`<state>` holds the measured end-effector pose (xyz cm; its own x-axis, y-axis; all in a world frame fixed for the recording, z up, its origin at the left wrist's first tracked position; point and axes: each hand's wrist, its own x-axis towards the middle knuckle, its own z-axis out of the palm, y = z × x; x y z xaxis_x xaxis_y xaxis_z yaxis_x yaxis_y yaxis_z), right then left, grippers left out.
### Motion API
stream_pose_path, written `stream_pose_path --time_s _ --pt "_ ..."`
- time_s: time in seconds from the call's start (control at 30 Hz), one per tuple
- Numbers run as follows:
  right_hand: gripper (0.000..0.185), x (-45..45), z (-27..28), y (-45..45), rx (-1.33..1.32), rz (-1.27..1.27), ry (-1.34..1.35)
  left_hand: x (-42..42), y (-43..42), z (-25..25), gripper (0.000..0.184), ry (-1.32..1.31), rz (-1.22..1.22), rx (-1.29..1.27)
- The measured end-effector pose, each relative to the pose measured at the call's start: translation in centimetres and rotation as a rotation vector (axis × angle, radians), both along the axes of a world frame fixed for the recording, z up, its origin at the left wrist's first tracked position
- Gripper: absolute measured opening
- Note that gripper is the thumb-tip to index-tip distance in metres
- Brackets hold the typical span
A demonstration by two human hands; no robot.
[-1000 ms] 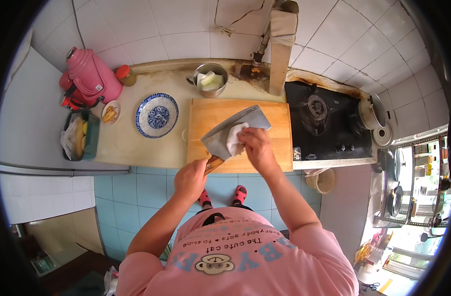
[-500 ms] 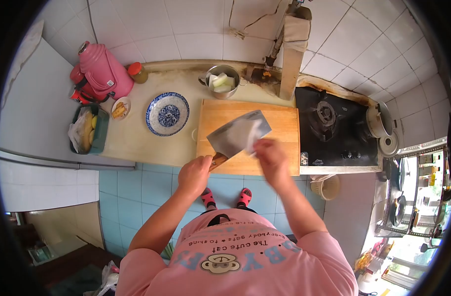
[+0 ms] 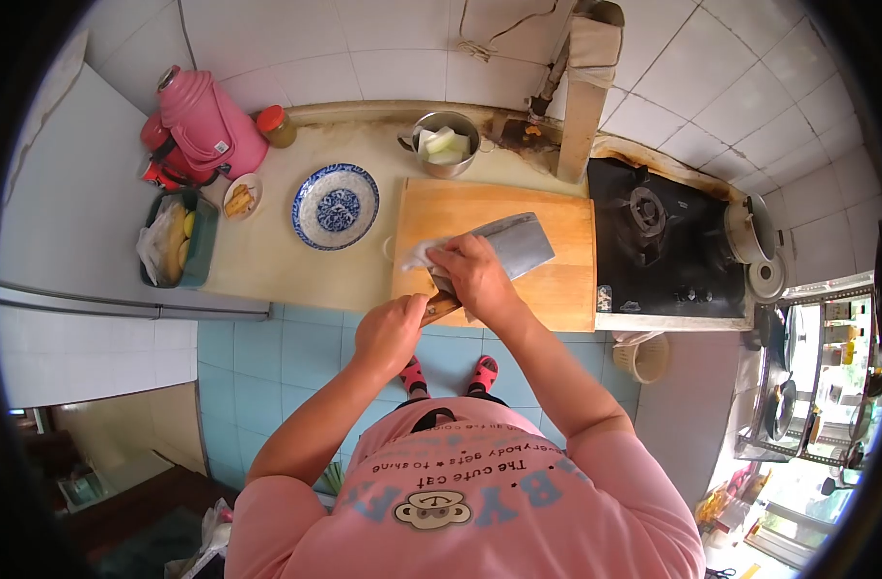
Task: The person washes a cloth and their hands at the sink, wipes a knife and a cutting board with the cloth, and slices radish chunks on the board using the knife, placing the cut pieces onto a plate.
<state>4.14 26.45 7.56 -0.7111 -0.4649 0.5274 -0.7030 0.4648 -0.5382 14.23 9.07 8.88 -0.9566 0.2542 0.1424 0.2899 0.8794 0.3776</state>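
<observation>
My left hand (image 3: 391,335) is wrapped round the wooden handle of a cleaver (image 3: 525,243), whose broad grey blade points up and to the right above the wooden cutting board (image 3: 568,289). Pinched in my right hand (image 3: 481,275) is a crumpled white paper towel (image 3: 419,257), pressed against the blade close to the handle. My right hand covers part of the blade and the towel. Behind the board stands a metal pot (image 3: 418,164) holding pale green chunks (image 3: 445,145).
Left of the board lies a blue-and-white plate (image 3: 309,231). Farther left are a small dish (image 3: 255,185), a green bin (image 3: 200,253), a pink thermos (image 3: 209,125) and a red-lidded jar (image 3: 277,127). A black gas stove (image 3: 672,270) with a pot (image 3: 746,230) adjoins the board's right side.
My right hand has moved left along the blade, carrying the white paper towel toward the handle. The cleaver has shifted slightly right. The camera view has shifted a little.
</observation>
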Motion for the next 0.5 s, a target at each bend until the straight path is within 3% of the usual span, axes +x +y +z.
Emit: stream_pose_path --time_s 0.23,0.5 --pt "0.026 -1.2 0.0 1.6 0.029 -0.131 -0.011 0.8 -1.0 -0.1 0.049 -0.130 0.047 -0.019" --pt "0.032 -3.4 -1.0 5.8 0.037 -0.253 0.042 1.8 -1.6 0.2 0.047 -0.063 0.058 0.016"
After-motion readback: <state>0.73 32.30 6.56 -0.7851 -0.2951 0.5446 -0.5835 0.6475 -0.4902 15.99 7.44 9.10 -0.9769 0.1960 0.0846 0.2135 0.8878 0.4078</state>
